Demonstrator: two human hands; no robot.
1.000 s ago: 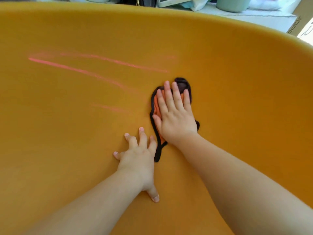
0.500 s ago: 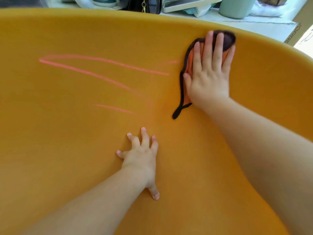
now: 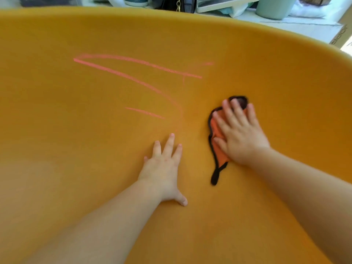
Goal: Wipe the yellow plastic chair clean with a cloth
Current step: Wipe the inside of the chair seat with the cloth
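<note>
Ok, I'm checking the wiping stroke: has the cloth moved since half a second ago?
Yes. The cloth has come down from the chair's rim, level now with the short pink mark.

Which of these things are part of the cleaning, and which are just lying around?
In the job: chair; cloth; pink marks on the chair; right hand pressing the cloth; left hand flat on the chair.
Lying about, beyond the chair: green cup; jar; white tray; cardboard box.

My one head-worn view looks forward and down, close over the yellow chair point(image 3: 76, 168), which fills it.
</note>
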